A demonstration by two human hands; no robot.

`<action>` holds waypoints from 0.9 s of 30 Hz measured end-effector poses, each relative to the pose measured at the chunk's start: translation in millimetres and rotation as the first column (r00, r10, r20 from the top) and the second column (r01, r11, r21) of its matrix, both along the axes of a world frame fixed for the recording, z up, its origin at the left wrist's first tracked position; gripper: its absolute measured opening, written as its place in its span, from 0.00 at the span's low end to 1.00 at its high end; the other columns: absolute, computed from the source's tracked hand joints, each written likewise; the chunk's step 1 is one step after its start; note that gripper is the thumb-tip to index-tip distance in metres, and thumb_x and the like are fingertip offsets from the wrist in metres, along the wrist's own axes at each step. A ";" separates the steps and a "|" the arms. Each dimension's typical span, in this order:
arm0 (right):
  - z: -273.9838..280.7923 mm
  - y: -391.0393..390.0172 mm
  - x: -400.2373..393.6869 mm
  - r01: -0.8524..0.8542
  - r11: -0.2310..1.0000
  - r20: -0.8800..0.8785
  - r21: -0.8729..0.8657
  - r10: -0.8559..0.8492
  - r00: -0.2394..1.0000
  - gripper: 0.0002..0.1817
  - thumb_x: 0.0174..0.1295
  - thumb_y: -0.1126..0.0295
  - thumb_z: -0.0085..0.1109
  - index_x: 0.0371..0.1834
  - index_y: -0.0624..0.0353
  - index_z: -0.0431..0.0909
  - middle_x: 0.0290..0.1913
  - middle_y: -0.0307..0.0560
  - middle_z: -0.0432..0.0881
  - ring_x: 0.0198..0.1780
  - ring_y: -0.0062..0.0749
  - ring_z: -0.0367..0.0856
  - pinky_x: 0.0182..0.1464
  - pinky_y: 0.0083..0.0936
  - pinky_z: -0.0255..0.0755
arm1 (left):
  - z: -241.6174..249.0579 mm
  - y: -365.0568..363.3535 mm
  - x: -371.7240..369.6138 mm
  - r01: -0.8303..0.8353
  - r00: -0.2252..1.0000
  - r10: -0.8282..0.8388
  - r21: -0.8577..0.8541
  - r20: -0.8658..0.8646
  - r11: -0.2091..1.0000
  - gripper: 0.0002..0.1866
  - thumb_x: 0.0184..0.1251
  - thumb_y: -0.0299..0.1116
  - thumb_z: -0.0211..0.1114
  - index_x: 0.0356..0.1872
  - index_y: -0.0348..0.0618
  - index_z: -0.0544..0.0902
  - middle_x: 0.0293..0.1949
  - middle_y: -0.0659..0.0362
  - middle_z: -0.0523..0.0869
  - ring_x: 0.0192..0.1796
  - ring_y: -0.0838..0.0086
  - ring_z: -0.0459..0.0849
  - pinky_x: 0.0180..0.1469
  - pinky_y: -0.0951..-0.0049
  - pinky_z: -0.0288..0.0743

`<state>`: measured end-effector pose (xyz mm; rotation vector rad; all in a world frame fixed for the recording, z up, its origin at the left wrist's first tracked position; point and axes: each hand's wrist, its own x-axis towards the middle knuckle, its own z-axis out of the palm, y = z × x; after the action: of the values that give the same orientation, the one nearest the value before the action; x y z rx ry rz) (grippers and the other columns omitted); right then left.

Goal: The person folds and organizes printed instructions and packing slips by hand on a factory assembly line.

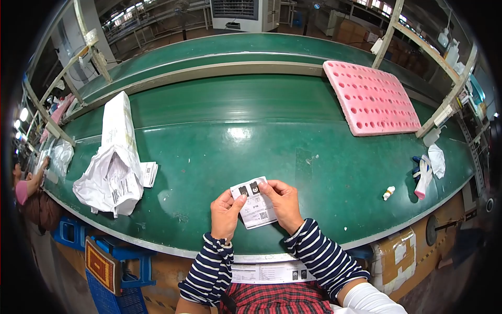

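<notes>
Between my two hands is a folded printed leaflet, white with black pictures along its top and a QR code lower down. My left hand pinches its left edge, thumb on the front. My right hand grips the upper right corner with the thumb on top. The leaflet is held over the green table, close to the front edge. Below that edge, another printed sheet lies across my lap.
At left lies an opened white paper package of printed sheets, with a small leaflet stack beside it. A pink foam tray with holes leans at back right. Gloves lie at right. Another person sits at far left.
</notes>
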<state>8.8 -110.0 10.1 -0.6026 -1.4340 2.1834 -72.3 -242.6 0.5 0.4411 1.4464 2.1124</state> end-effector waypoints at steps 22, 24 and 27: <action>-4.0 -3.1 12.9 -0.395 0.891 0.307 0.225 0.320 0.896 0.15 0.65 0.63 0.66 0.37 0.67 0.85 0.26 0.40 0.84 0.25 0.17 0.77 0.28 0.16 0.70 | 1.6 -7.6 -20.3 -0.459 0.861 0.431 0.048 0.270 0.887 0.12 0.62 0.30 0.73 0.41 0.33 0.85 0.33 0.59 0.87 0.32 0.78 0.84 0.37 0.79 0.78; -2.4 -2.1 16.3 -0.358 0.919 0.280 0.168 0.303 0.911 0.13 0.65 0.65 0.66 0.36 0.67 0.85 0.26 0.39 0.84 0.27 0.16 0.78 0.30 0.16 0.71 | -1.9 -6.3 -20.7 -0.481 0.849 0.443 0.072 0.289 0.874 0.12 0.63 0.30 0.72 0.42 0.32 0.85 0.34 0.59 0.87 0.33 0.78 0.84 0.39 0.79 0.78; -6.3 8.7 16.0 -0.168 0.968 0.184 0.185 0.134 0.974 0.12 0.65 0.66 0.66 0.35 0.66 0.84 0.27 0.37 0.83 0.29 0.16 0.79 0.33 0.16 0.74 | -6.4 -6.1 -22.5 -0.402 0.901 0.372 0.106 0.224 0.909 0.12 0.64 0.29 0.71 0.43 0.32 0.85 0.34 0.59 0.87 0.36 0.78 0.84 0.42 0.79 0.78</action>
<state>24.7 -101.3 3.8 -0.6385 -1.8188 2.1068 -94.8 -248.7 -5.9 -0.0174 1.3476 2.5085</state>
